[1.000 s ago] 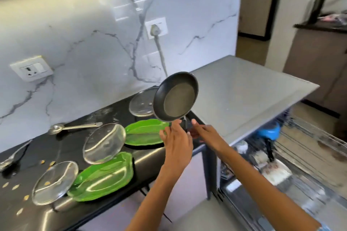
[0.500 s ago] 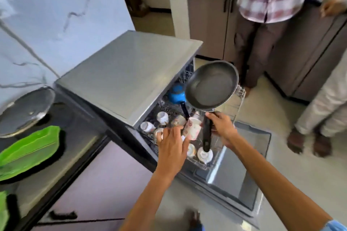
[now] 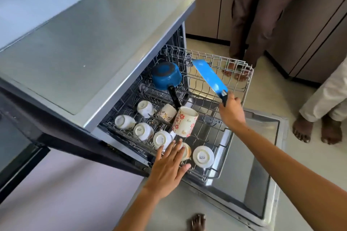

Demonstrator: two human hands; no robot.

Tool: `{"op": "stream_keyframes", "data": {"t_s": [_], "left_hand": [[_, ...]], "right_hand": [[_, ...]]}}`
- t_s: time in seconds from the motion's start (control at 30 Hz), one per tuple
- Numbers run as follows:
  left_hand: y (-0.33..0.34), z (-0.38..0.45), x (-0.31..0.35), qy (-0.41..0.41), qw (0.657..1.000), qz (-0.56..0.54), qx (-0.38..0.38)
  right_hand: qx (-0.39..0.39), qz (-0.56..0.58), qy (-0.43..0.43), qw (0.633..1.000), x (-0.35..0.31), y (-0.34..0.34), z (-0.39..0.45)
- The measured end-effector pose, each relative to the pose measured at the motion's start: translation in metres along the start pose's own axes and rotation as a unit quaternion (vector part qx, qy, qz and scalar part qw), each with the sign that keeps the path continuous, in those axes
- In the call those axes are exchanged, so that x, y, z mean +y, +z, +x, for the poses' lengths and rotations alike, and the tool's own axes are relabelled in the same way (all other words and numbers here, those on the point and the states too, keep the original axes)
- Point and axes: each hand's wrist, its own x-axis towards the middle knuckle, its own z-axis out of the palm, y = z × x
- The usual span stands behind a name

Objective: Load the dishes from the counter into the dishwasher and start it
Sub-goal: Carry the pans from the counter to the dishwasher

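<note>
One pan [image 3: 209, 77], gripped by the right hand [image 3: 231, 111], tilts over the rack's [image 3: 247, 80] far edge and could knock the cups [image 3: 185, 124]; left hand [image 3: 169, 169] lies flat, fingers spread.

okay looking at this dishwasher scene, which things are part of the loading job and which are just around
Part of the job:
frying pan, held edge-on by the right hand
pulled-out rack, left hand on its front edge
upside-down cups, floral mug, blue saucepan
open dishwasher door

Just around:
bystanders' legs
cabinets
</note>
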Motion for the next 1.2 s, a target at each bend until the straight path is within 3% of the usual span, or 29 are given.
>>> {"op": "stream_keyframes", "data": {"t_s": [0.23,0.4,0.6,1.2], "left_hand": [[0.000,0.016,-0.005,-0.007,1.000,-0.005,0.015],[0.005,0.016,-0.005,-0.006,1.000,0.001,0.029],[0.006,0.017,-0.006,-0.009,0.999,-0.003,0.034],[0.006,0.017,-0.004,-0.016,0.999,0.008,0.037]], "right_hand": [[-0.008,-0.145,-0.007,0.989,-0.010,0.044,0.026],[-0.019,-0.110,0.003,0.994,-0.006,0.072,0.033],[-0.089,-0.099,-0.058,0.989,0.014,0.086,0.033],[-0.065,-0.168,-0.077,0.981,0.038,0.087,0.023]]}}
